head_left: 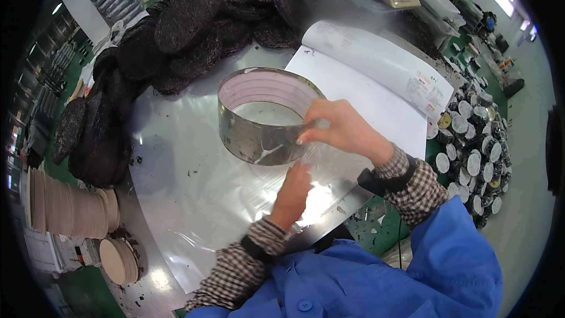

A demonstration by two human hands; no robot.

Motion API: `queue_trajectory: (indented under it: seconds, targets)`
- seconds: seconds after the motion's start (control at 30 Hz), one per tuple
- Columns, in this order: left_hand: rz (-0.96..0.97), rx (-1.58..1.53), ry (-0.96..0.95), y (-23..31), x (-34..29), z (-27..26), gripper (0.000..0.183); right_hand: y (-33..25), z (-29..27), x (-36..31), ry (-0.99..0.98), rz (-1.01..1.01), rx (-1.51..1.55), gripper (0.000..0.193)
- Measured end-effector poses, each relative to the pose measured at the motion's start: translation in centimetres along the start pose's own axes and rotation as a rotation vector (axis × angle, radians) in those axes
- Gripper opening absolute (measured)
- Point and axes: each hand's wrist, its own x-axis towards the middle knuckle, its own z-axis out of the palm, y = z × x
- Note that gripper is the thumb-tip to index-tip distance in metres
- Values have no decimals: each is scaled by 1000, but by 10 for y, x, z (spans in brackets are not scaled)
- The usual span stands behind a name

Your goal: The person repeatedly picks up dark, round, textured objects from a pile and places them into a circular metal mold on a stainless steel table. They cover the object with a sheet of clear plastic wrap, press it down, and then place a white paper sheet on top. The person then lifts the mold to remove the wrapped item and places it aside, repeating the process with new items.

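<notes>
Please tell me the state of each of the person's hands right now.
Left hand: at the near side of the metal ring; whether it holds anything cannot be told.
Right hand: closed on the metal ring's right edge.

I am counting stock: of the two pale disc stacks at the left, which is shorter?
The short stack, lower in the picture and nearer to the person's blue clothing. The long stack, just above it, is much longer.

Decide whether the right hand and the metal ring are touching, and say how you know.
Touching. The head view shows the right hand at the right side of the metal ring, its thumb against the outer wall and its fingers at the rim.
</notes>
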Motion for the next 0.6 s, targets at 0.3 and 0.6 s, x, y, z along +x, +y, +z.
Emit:
queue_trajectory:
  seconds: [0.3,0.6]
  targets:
    - [-516,-1084,663,46,69,-205,23,21,56,-45,-272,-514,-254,20]
    - [6,-488,-402,30,-32,-93,51,116,1,-31,174,-9,-1026,26]
